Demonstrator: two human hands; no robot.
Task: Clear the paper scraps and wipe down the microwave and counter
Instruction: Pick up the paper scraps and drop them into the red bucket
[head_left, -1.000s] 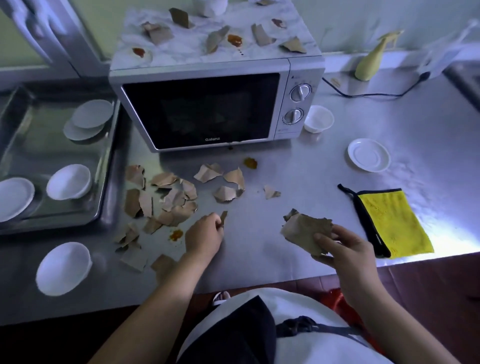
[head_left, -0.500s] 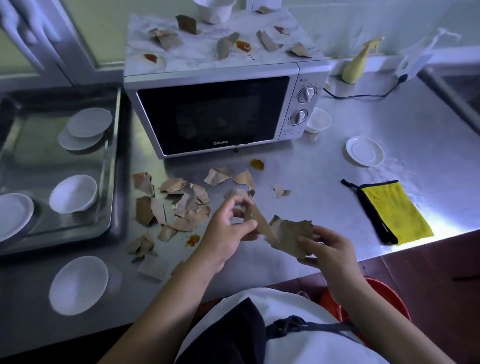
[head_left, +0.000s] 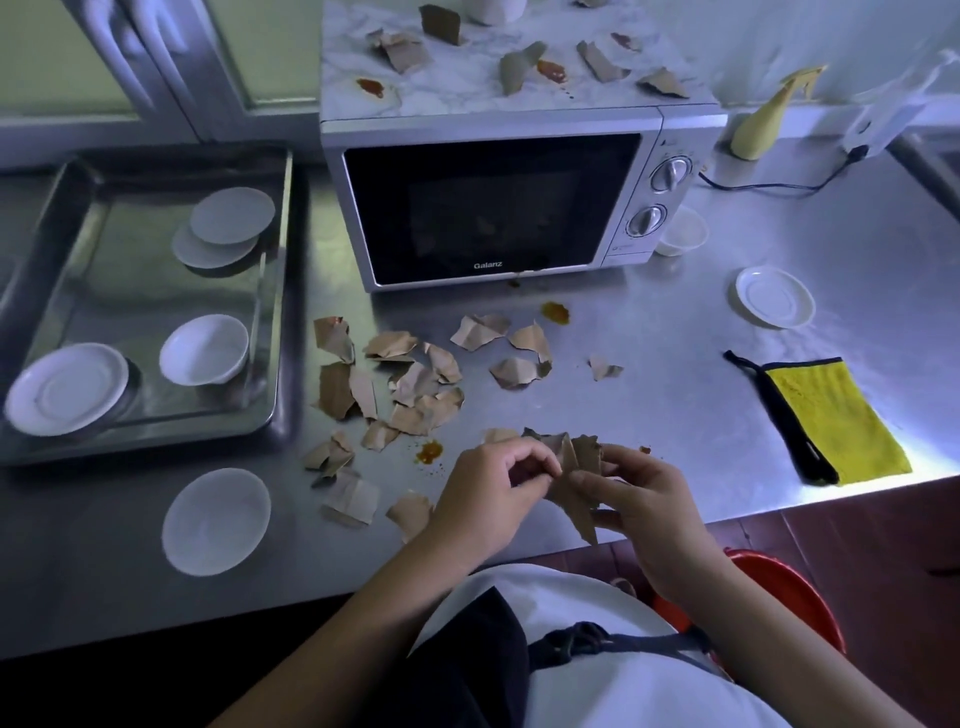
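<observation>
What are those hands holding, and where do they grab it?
A bunch of brown paper scraps. The left hand pinches its left edge; the right hand grips its right side with fingers and thumb.

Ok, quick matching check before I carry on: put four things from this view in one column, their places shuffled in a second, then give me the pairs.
Things
1. yellow cloth
2. steel tray
3. bundle of scraps
4. red bucket

Places
A. pinched between the left hand and right hand
B. below the counter's near edge, at the person's right
C. left of the microwave, holding white dishes
D. flat on the counter, at the right

Pairs: 1-D, 2-C, 3-A, 4-B
</observation>
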